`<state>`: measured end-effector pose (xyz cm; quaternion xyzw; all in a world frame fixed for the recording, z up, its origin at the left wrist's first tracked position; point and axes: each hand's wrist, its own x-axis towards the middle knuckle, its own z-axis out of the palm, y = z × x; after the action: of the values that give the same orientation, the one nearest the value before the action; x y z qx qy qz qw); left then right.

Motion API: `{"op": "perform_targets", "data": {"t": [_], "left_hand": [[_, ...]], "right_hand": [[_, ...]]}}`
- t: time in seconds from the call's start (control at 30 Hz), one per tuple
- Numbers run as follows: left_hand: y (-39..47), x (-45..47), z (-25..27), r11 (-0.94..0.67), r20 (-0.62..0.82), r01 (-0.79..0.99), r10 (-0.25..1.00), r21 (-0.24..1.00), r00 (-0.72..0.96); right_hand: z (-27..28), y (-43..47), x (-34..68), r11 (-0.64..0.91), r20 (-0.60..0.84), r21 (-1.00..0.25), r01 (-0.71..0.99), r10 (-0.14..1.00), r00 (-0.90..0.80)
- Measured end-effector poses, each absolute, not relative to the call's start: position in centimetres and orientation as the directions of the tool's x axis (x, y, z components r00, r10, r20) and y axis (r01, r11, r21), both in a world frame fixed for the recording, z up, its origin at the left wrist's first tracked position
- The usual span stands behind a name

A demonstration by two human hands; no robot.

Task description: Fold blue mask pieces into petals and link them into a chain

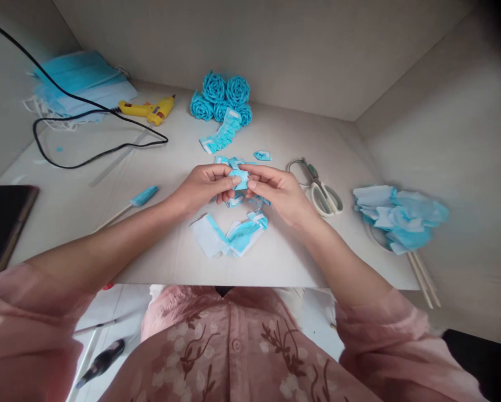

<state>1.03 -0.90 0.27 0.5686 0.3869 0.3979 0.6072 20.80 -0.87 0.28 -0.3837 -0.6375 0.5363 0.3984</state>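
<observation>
A small folded piece of blue mask fabric [239,180] is pinched between both hands above the middle of the table. My left hand [206,183] grips its left side with thumb and fingers. On its right side, my right hand [275,187] pinches it the same way. More blue pieces lie behind and under the fingers, partly hidden. Nearer to me are loose blue-and-white fabric scraps [234,237]. A small folded blue piece [263,155] and a pleated blue strip [222,133] lie beyond the hands, the strip leaning against several rolled blue rosettes [222,95].
Scissors [323,195] lie right of my right hand. A yellow glue gun [152,109] with a black cord [104,153] is back left, beside stacked face masks [85,81]. A stick with a blue tip [144,196] lies left. Crumpled fabric [401,215] and wooden sticks [424,279] are right.
</observation>
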Motion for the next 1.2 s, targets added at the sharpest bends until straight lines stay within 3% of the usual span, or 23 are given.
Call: {"op": "perform_targets", "data": {"t": [1.2], "left_hand": [[-1.12, 1.42, 0.56, 0.031, -0.045, 0.047, 0.940, 0.998, 0.338]], "right_hand": [[0.11, -1.06, 20.29, 0.164, 0.128, -0.984, 0.068, 0.922, -0.365]]}}
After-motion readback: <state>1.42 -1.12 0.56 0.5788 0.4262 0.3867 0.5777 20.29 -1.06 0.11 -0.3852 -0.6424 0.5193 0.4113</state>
